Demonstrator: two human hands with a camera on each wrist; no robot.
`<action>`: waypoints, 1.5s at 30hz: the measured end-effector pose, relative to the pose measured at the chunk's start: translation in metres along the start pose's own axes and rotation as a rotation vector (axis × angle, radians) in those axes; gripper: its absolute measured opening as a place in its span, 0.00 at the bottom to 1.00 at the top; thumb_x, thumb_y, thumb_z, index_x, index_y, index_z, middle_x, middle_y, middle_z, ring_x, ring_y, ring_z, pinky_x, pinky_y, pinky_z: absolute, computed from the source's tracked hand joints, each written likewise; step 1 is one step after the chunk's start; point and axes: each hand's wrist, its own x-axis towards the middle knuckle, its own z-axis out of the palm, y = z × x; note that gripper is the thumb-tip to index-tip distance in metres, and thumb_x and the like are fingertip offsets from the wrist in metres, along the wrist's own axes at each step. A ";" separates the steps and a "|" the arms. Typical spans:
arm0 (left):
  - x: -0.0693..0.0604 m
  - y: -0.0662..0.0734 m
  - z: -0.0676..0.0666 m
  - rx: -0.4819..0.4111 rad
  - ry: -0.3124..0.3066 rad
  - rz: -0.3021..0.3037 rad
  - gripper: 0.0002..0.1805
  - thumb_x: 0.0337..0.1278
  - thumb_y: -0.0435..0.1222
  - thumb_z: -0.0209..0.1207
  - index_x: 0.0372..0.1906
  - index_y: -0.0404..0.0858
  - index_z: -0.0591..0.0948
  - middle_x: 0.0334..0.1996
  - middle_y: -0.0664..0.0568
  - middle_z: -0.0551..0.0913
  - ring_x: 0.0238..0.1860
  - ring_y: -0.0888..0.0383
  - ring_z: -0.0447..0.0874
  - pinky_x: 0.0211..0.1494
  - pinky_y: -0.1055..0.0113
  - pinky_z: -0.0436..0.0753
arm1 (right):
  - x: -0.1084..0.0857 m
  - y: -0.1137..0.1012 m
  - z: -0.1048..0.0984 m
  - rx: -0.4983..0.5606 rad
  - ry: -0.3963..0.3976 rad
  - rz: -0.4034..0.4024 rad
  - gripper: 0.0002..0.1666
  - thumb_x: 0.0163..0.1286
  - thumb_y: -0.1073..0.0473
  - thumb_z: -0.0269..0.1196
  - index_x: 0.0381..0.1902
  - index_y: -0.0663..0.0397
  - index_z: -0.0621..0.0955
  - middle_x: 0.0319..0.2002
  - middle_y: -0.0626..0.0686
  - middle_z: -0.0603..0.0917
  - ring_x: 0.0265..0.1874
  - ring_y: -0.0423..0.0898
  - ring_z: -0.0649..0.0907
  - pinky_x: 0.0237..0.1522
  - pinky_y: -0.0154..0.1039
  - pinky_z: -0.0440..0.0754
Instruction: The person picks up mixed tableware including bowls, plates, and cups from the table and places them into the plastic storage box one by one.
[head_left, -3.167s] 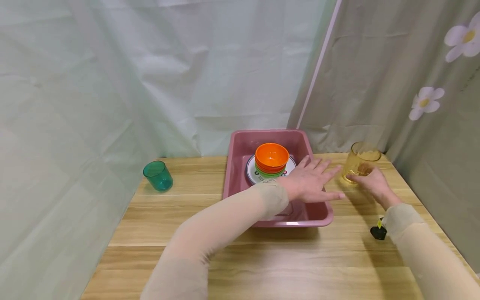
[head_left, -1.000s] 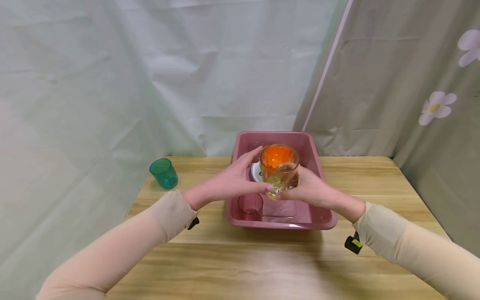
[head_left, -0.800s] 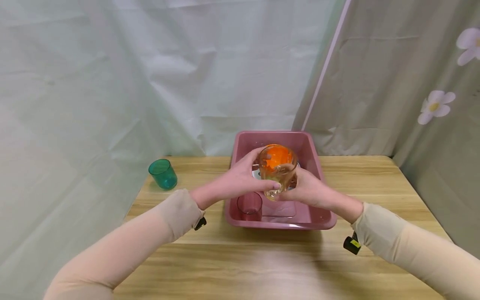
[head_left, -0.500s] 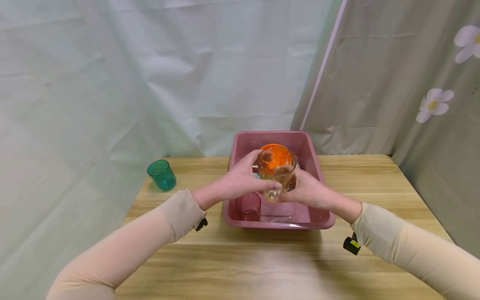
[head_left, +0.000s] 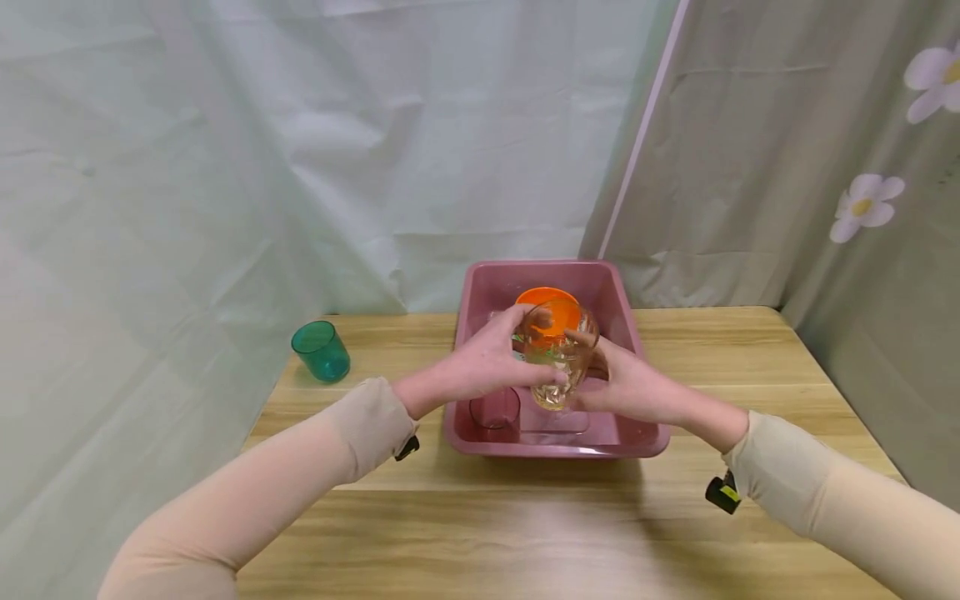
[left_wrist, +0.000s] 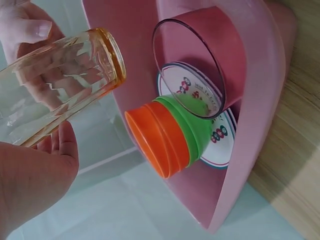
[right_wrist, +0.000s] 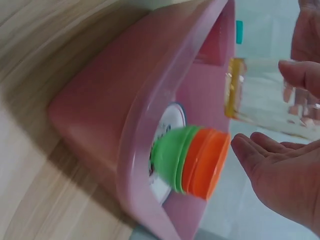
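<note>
A clear amber-tinted drinking glass (head_left: 551, 396) is held in the air over the pink basin (head_left: 647, 443). My left hand (head_left: 480, 362) grips it from the left side, thumb across the near face. My right hand (head_left: 637, 387) is on the glass's right side with fingers spread; in the right wrist view its fingertips (right_wrist: 245, 145) stand apart from the glass. Inside the basin, orange bowls (left_wrist: 155, 140) are stacked on green bowls (left_wrist: 195, 135), which sit on patterned white plates (left_wrist: 217, 155). A see-through reddish cup (left_wrist: 230, 55) stands in the basin's near left corner.
A teal cup (head_left: 322, 354) stands upright on the wooden table (head_left: 375, 533) to the left of the basin. Pale curtains (head_left: 360, 167) hang behind the table and along both sides, with printed flowers on the right.
The glass came from the table's right side to above the basin in my right hand. My left hand then closed on it. Most recently the right hand's fingers loosened and it shifted slightly right.
</note>
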 end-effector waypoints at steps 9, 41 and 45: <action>0.009 -0.008 0.007 0.031 -0.058 -0.027 0.47 0.45 0.49 0.80 0.68 0.40 0.68 0.62 0.49 0.75 0.60 0.54 0.75 0.61 0.60 0.79 | -0.038 -0.010 -0.035 -0.165 0.041 0.081 0.48 0.67 0.69 0.59 0.82 0.54 0.54 0.79 0.60 0.59 0.74 0.64 0.63 0.67 0.65 0.69; 0.064 -0.013 0.086 0.442 -0.347 0.011 0.48 0.42 0.46 0.81 0.65 0.28 0.70 0.56 0.43 0.76 0.50 0.58 0.73 0.54 0.74 0.76 | -0.094 -0.010 -0.049 -0.459 0.074 0.054 0.50 0.70 0.61 0.60 0.84 0.37 0.51 0.81 0.53 0.56 0.77 0.61 0.57 0.69 0.69 0.61; 0.063 -0.013 0.090 0.464 -0.366 -0.006 0.48 0.43 0.46 0.81 0.65 0.27 0.69 0.56 0.42 0.76 0.50 0.58 0.73 0.55 0.74 0.75 | -0.094 -0.007 -0.048 -0.471 0.075 0.051 0.50 0.70 0.61 0.61 0.84 0.37 0.51 0.80 0.53 0.57 0.77 0.61 0.58 0.69 0.69 0.61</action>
